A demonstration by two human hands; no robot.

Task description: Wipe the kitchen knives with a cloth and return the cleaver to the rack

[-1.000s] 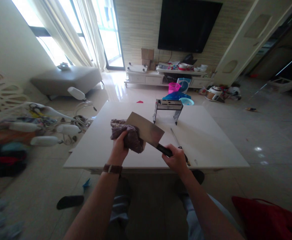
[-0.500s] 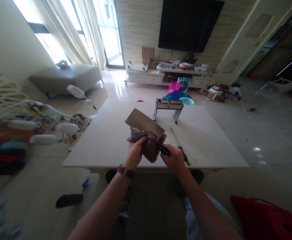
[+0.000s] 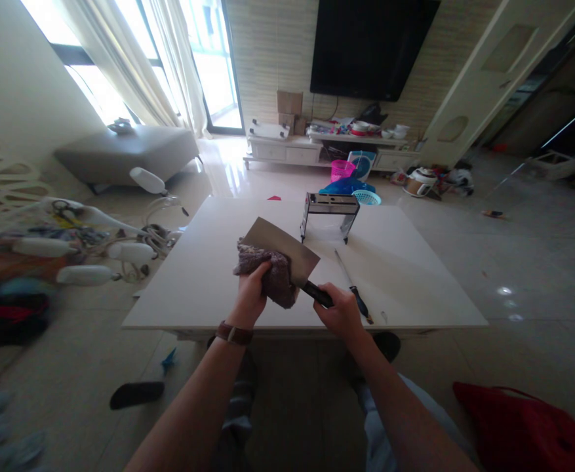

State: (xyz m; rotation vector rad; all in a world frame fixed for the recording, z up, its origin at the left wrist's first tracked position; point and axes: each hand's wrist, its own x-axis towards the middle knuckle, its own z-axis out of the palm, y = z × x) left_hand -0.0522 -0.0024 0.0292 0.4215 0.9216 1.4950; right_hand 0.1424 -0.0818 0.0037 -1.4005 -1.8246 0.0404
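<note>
A broad-bladed cleaver is held above the white table, its blade pointing up and left. My right hand is closed around its black handle. A fuzzy brown-grey cloth is gripped in my left hand, thumb on top, and lies against the lower edge and face of the blade. The fingers under the cloth are hidden. To the right of the blade, a honing steel or similar long thin rod with a dark handle rests on the table.
A black-and-silver knife stand, or a similar frame, stands at the table's far edge. Beyond it on the floor are a teal basket, a blue bag and a pink basket. Lamp arms with white shades stand to the left.
My left hand and the cloth have slid left along the blade, away from the handle, baring more of the blade near it. The cleaver has shifted slightly left.
</note>
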